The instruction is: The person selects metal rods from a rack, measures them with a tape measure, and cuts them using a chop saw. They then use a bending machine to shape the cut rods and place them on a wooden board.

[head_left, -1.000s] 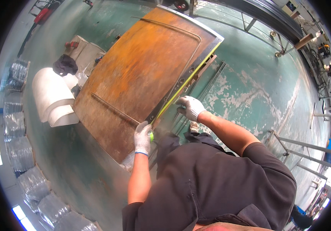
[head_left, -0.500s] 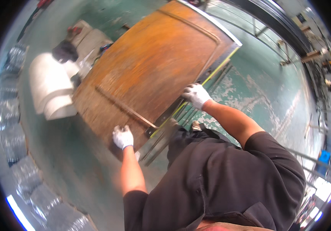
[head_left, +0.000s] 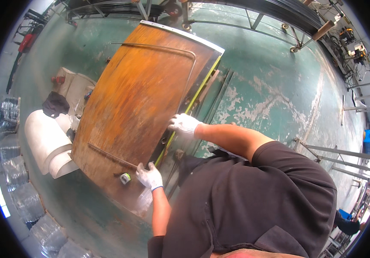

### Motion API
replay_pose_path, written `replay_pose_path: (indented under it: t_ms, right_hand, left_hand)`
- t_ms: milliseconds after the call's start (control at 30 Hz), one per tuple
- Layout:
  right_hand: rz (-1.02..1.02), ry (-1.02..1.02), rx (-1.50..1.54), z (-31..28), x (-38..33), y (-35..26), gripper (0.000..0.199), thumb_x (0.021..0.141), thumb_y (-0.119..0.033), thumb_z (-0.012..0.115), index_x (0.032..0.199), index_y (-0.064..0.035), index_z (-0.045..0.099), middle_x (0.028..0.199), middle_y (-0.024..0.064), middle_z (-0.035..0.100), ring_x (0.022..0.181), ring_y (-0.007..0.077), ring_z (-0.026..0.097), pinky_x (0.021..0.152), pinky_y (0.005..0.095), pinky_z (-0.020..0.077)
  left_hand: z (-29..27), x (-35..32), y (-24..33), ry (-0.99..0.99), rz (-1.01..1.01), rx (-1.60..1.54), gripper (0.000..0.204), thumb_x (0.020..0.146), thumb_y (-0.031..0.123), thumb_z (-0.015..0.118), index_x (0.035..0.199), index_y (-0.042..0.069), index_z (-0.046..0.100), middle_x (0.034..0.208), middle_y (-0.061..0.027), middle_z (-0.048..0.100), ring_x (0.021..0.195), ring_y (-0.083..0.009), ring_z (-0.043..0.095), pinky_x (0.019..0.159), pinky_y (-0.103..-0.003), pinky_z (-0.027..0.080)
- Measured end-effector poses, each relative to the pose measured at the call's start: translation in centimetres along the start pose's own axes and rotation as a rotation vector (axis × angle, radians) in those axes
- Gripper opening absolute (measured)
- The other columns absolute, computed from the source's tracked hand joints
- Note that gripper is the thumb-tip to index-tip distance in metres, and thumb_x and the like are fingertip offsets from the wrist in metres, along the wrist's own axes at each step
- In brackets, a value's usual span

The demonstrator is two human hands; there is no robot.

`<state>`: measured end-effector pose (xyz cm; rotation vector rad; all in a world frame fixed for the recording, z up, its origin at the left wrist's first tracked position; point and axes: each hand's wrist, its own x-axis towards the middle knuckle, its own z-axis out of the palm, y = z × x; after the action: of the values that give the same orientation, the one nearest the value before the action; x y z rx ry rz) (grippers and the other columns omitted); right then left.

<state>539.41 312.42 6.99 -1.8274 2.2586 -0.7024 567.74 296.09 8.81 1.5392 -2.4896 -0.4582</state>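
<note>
Green-painted concrete floor (head_left: 275, 86), worn pale in patches, spreads under a rusty steel-topped table (head_left: 137, 107) that fills the middle of the view. A long yellow tape measure blade (head_left: 193, 99) runs along the table's right edge, from the far corner to the near end, beside a bent steel rod (head_left: 185, 53) lying on the plate.

The left hand (head_left: 149, 176), in a white glove, is closed on the near end of the blade, with the small tape case (head_left: 125, 178) just beside it on the plate. The right hand (head_left: 184, 124), also gloved, presses down on the blade farther along the edge, fingers together.

The blade looks light, thin and springy; it would likely buckle or slide on the metal unless pinned flat at both ends, as it is now. The plate itself looks heavy and stiff, with edges that may be sharp.

At the left stand a white roll (head_left: 47, 144) and clear plastic-wrapped bundles (head_left: 26, 200). Steel frames (head_left: 335, 152) lie right, racks of dark bars (head_left: 275, 8) at the far side.
</note>
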Motion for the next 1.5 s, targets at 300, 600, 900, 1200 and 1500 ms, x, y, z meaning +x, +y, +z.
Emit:
replay_pose_path:
  t_ms: [300,600,900,1200,1500]
  right_hand:
    - [0.049,-0.067,1.208,-31.7,-9.0,-1.9,0.023,0.096,-0.022,0.079,0.106,-0.0021,0.076,0.092,0.0125,0.075,0.092,0.0202,0.073,0.082,0.0390,0.0573]
    - [-0.383,-0.011,1.428,-50.1,-12.3,4.2,0.037,0.084,-0.034,0.084,0.071,-0.0014,0.071,0.065,0.0184,0.066,0.071,0.0316,0.072,0.064,0.0444,0.0542]
    - [-0.219,-0.078,1.300,-52.3,-10.0,24.4,0.034,0.086,-0.031,0.086,0.080,-0.0006,0.072,0.072,0.0183,0.068,0.072,0.0312,0.072,0.064,0.0445,0.0545]
    - [1.043,-0.039,0.738,-46.1,-17.8,58.2,0.035,0.107,-0.033,0.071,0.100,0.0019,0.073,0.089,0.0068,0.074,0.083,0.0125,0.066,0.079,0.0304,0.0547]
    - [0.691,-0.285,0.381,-47.3,-8.5,77.3,0.038,0.096,-0.035,0.078,0.109,0.0002,0.076,0.098,0.0161,0.079,0.090,0.0281,0.076,0.085,0.0401,0.0588]
  left_hand:
    - [14.1,0.6,13.3,-0.076,0.407,0.136,0.038,0.096,0.031,0.075,0.126,0.008,0.071,0.121,-0.0204,0.074,0.120,-0.0426,0.065,0.111,-0.051,0.048]
    - [16.6,3.5,35.4,-0.175,0.245,0.063,0.046,0.099,0.042,0.067,0.125,0.005,0.076,0.122,-0.0261,0.074,0.121,-0.0462,0.067,0.107,-0.056,0.052]
    - [22.1,4.7,43.4,-0.018,-0.138,0.341,0.028,0.100,0.036,0.063,0.108,0.011,0.074,0.110,-0.0187,0.075,0.103,-0.0438,0.073,0.087,-0.063,0.055]
    - [22.7,6.1,49.7,0.073,-0.283,0.234,0.025,0.090,0.025,0.070,0.108,0.008,0.077,0.116,-0.0257,0.074,0.108,-0.0462,0.071,0.099,-0.055,0.057]
    - [31.1,5.4,66.1,0.253,-0.473,-0.167,0.020,0.088,0.020,0.074,0.106,0.009,0.075,0.107,-0.0240,0.074,0.106,-0.0452,0.070,0.096,-0.056,0.056]
